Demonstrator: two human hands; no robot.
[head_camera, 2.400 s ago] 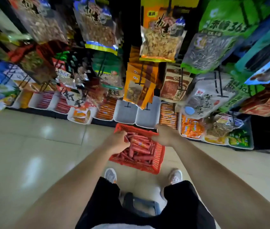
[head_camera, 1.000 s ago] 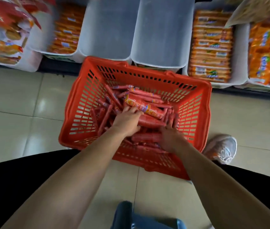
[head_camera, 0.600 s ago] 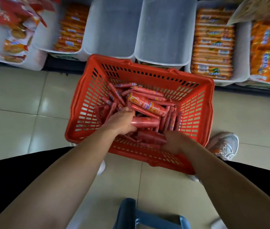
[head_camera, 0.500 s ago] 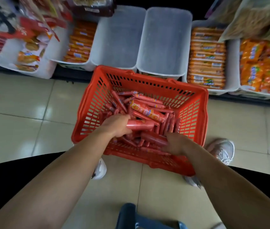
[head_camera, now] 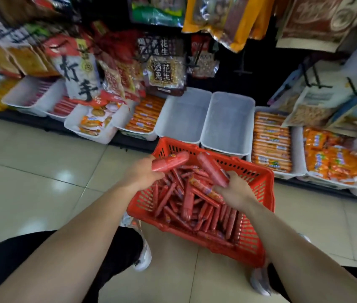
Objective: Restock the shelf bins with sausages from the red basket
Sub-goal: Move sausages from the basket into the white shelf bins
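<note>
A red basket [head_camera: 258, 243] stands on the floor between my feet, holding several red sausages [head_camera: 186, 200]. My left hand [head_camera: 139, 174] is shut on a thick red sausage [head_camera: 171, 164], lifted over the basket's far left corner. My right hand [head_camera: 235, 190] grips another thick red sausage [head_camera: 211, 168], which points up and left above the pile. Just beyond the basket sit two white shelf bins with nothing in them, the left one [head_camera: 184, 115] and the right one [head_camera: 229, 121].
Neighbouring white bins hold orange sausage packs [head_camera: 270, 141], orange sausages [head_camera: 145, 114] and snack bags [head_camera: 92, 121]. Hanging snack packets [head_camera: 162, 64] overhang the bins from above. Beige floor tiles [head_camera: 41, 171] spread to the left. My shoes [head_camera: 144, 254] flank the basket.
Both hands have risen out of the sausage pile, each carrying one thick sausage toward the basket's far side. The view has tilted up, showing more of the shelf.
</note>
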